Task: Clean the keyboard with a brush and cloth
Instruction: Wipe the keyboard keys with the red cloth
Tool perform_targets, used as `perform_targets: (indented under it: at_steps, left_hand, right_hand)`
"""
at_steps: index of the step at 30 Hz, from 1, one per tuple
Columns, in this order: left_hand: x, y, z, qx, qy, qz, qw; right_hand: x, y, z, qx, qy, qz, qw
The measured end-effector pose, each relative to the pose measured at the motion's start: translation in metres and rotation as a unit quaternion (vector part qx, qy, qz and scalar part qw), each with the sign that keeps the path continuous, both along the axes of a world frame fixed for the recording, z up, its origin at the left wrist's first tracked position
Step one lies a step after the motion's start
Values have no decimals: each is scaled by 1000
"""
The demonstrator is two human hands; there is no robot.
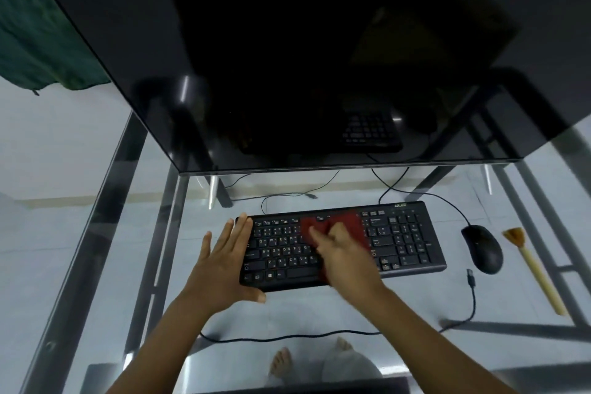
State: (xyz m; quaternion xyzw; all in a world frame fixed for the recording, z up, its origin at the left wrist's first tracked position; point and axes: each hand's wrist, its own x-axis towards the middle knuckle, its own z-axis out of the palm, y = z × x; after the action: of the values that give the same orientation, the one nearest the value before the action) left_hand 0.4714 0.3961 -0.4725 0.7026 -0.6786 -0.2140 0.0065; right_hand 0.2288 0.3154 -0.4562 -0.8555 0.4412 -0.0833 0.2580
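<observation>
A black keyboard [403, 238] lies on a glass desk [96, 265]. A dark red cloth [351, 224] is spread over the keyboard's middle keys. My right hand [342, 253] presses down on the cloth, fingers bent into it. At the keyboard's left end my left hand [227, 262] rests flat with spread fingers, thumb along the front edge. The brush [531, 269], with a pale wooden handle and tan bristles, lies on the glass at the far right, untouched.
A black mouse [483, 248] sits between the keyboard and the brush, its cable [472, 294] looping along the desk front. A large dark monitor [287, 57] overhangs the back. Feet show through the glass below.
</observation>
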Motion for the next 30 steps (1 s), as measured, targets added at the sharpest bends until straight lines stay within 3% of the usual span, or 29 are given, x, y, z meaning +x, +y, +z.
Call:
perform_targets:
  at_steps: [1,3,5,7,8,12,13,14,16,18,20,21,23,25,27,29,30]
  left_hand:
    - [-1,-1,2,9,-5,2,1000]
    - [-3,-4,8,22,-15,10,1000]
    - [-10,-6,14,19,-35,12,999]
    - [-26,-11,16,-6,-43,8,999]
    - [-38,-15,17,-20,-34,8,999]
    - [-97,-38,13,-40,4,-18,999]
    - [-110,-44,14,-42,8,-26,999]
    - [-122,-50,15,-42,7,-33,999]
    - [-142,-60,18,-43,0,-43,998]
    - [-156,-68,18,-31,-3,-44,999]
    - [-166,-73,15,-19,-1,-38,999]
    - [-169,-74,13,-19,-2,-34,999]
    - [-171,-74,9,-24,-10,-28,999]
    - [-170,-73,8,-23,-12,-34,999]
    - [-168,-73,8,-22,-9,-36,999]
    - [-168,-73,9,-17,-10,-39,999]
    - [-168,-73,9,-13,-13,-41,999]
  right_hand:
    - [3,10,3,61,-6,62,996]
    - [-11,-2,8,69,15,117,991]
    - [-26,-36,10,17,67,-13,998]
    - [-34,-58,8,-17,144,-185,972]
    - [-33,-56,10,-18,139,-214,967]
    - [-32,-19,8,7,79,34,996]
    - [-43,-18,10,-4,79,80,994]
    - [-56,-25,12,-71,103,91,988]
    - [-88,-45,8,-127,167,6,978]
    - [-116,-59,8,-115,157,-152,969]
    - [-119,-53,6,-88,144,-210,963]
    - [-115,-45,6,-55,125,-200,970]
    - [-107,-29,-1,-2,78,-77,994]
    - [-114,-32,0,-26,95,9,995]
    - [-129,-55,8,-73,118,-72,988]
    - [-139,-76,7,-57,150,-202,966]
    - [-136,-78,6,-58,151,-220,962]
